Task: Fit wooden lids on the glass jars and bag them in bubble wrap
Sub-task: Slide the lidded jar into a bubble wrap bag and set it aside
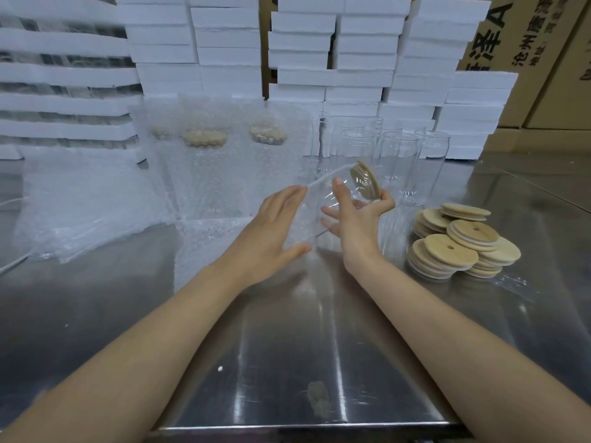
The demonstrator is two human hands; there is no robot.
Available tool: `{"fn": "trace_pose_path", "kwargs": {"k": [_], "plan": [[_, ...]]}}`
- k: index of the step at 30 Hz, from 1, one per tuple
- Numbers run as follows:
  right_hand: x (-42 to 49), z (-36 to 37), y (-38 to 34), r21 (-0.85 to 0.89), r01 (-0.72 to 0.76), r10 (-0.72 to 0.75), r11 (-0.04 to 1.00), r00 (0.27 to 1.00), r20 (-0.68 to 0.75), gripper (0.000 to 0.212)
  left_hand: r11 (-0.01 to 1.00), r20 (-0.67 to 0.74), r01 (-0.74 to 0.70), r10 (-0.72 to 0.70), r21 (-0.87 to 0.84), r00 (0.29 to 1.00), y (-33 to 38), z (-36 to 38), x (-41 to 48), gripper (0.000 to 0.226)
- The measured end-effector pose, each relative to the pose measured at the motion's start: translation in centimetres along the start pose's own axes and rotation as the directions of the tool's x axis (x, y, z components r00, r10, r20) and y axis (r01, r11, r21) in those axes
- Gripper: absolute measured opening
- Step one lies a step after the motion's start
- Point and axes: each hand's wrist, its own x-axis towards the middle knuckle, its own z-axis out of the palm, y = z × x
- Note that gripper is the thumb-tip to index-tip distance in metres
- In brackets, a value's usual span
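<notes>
The table (287, 346) in front of me is bare brushed stainless steel, shiny, with a dull smudge near my edge. Behind it rise stacks of flat white foam boxes (361, 43), and brown cardboard cartons with printed lettering (543, 43) stand at the far right.

On the left of the table lies a loose heap of clear bubble-wrap bags (86, 212). Behind the middle stand upright bubble-wrapped jars with pale wooden lids showing through the wrap (208, 174). To their right is a cluster of empty clear glass jars (396, 161), upright and uncovered. Just in front of those, on my right, sits a pile of round light-wood lids with small centre holes (460, 244).

My right hand (358, 225) is curled round a clear glass jar (351, 194) above the table's middle, tilted with its round wooden lid (366, 183) up and to the right. My left hand (275, 228) is spread, fingers straight and thumb apart, flat against a clear bubble-wrap bag (307, 219) just beside the jar's base. I cannot tell whether the jar is inside the bag.
</notes>
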Motion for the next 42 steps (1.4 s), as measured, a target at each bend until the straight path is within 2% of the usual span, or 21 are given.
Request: {"fn": "trace_pose_path", "kwargs": {"k": [3, 6, 10, 12, 14, 16, 18, 20, 23, 26, 28, 32, 35, 37, 39, 42], "plan": [[-1.2, 0.8, 0.3, 0.008, -0.02, 0.02, 1.0, 1.0, 0.022, 0.061, 0.988, -0.118, -0.064, 0.081, 0.138, 0.99, 0.5, -0.3, 0.2, 0.093], [-2.4, 1.6, 1.0, -0.074, -0.02, 0.022, 0.997, 0.999, 0.028, 0.064, 0.962, -0.212, -0.132, 0.184, 0.239, 0.96, 1.1, -0.5, 0.3, 0.095], [-3.4, 2.6, 1.8, -0.079, -0.066, 0.069, 0.995, 0.997, 0.04, 0.062, 0.934, -0.268, -0.195, 0.278, 0.3, 0.922, 1.8, -1.0, 0.6, 0.099], [-2.9, 2.6, 1.2, 0.014, -0.057, 0.057, 0.998, 0.998, 0.008, 0.063, 0.951, -0.294, -0.183, 0.254, 0.249, 0.921, 2.0, -1.2, 0.8, 0.095], [-1.8, 1.9, 0.3, 0.156, -0.039, 0.05, 0.987, 0.997, -0.067, 0.058, 0.969, -0.272, -0.091, 0.154, 0.232, 0.95, 1.8, -1.8, 0.9, 0.101], [-0.8, 0.9, -0.8, 0.276, -0.069, 0.102, 0.959, 0.989, -0.108, 0.058, 0.955, -0.191, 0.019, 0.039, 0.295, 0.981, 1.2, -2.2, 0.8, 0.11], [-0.6, 0.3, -1.1, 0.321, -0.139, 0.168, 0.937, 0.984, -0.064, 0.063, 0.923, -0.14, 0.081, -0.029, 0.376, 0.99, 0.6, -2.0, 0.6, 0.108], [-0.9, 0.1, -0.9, 0.292, -0.209, 0.217, 0.933, 0.976, 0.002, 0.061, 0.908, -0.14, 0.12, -0.069, 0.402, 0.988, 0.4, -1.9, 0.4, 0.105], [-1.2, 0.2, -0.6, 0.216, -0.234, 0.221, 0.948, 0.972, 0.084, 0.053, 0.878, -0.187, 0.157, -0.079, 0.452, 0.979, 0.1, -2.5, 0.5, 0.105], [-1.5, 0.4, -0.2, 0.011, -0.154, 0.149, 0.988, 0.972, 0.18, 0.047, 0.858, -0.211, 0.122, -0.016, 0.499, 0.977, -0.4, -2.8, 0.7, 0.108], [-2.0, 0.6, 0.3, -0.103, -0.112, 0.135, 0.988, 0.955, 0.263, 0.05, 0.865, -0.194, 0.074, 0.027, 0.496, 0.981, 0.0, -2.5, 0.7, 0.107], [-2.3, 0.7, 0.7, -0.002, -0.233, 0.219, 0.973, 0.912, 0.346, 0.049, 0.89, -0.177, -0.017, 0.109, 0.455, 0.978, 1.5, -1.9, 0.4, 0.09], [-2.0, 1.1, 0.0, 0.026, -0.243, 0.222, 0.97, 0.921, 0.322, 0.066, 0.904, -0.239, -0.044, 0.16, 0.426, 0.958, 2.7, -2.3, 0.6, 0.081], [-1.2, 1.0, -0.4, 0.064, -0.222, 0.198, 0.973, 0.945, 0.261, 0.062, 0.9, -0.297, -0.004, 0.148, 0.436, 0.943, 3.1, -2.8, 0.8, 0.091], [-0.2, 0.2, -0.8, 0.089, -0.215, 0.195, 0.973, 0.962, 0.189, 0.05, 0.872, -0.304, 0.085, 0.076, 0.483, 0.949, 3.1, -3.2, 0.6, 0.104], [0.6, -0.8, -1.0, 0.053, -0.211, 0.199, 0.976, 0.963, 0.182, 0.058, 0.815, -0.245, 0.194, -0.066, 0.546, 0.967, 2.3, -2.8, 0.2, 0.103]]}}
